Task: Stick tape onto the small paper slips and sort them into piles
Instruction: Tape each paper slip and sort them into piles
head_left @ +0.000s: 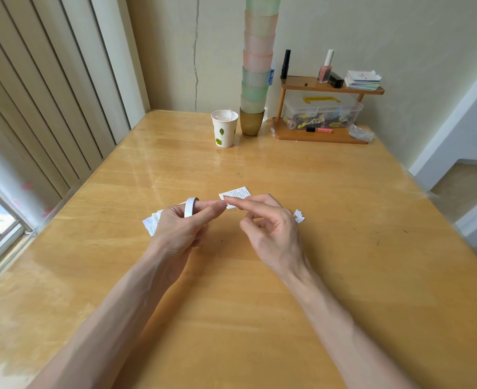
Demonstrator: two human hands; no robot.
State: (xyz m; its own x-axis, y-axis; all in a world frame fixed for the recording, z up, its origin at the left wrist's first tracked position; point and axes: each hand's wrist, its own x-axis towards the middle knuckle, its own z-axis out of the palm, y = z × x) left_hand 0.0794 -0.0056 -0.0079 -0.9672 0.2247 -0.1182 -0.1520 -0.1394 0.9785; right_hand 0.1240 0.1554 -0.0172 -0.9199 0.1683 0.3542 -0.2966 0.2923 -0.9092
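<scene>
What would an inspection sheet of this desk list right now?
Surface: glossy light wooden table.
Job's things: white tape roll; printed white paper slip; half-hidden pile of slips; torn white scraps.
Clutter: leaf-print paper cup; tall stack of pastel cups; wooden shelf rack holding a clear plastic box.
Hands: left hand grips the roll; right hand points its index finger toward the slip.
Cables: nothing seen.
Surroundings: beige vertical blinds, cream wall.

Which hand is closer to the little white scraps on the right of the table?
Right. The right hand sits just left of the scraps, close beside them. The left hand, holding the tape, is farther left, beyond the right hand.
</scene>
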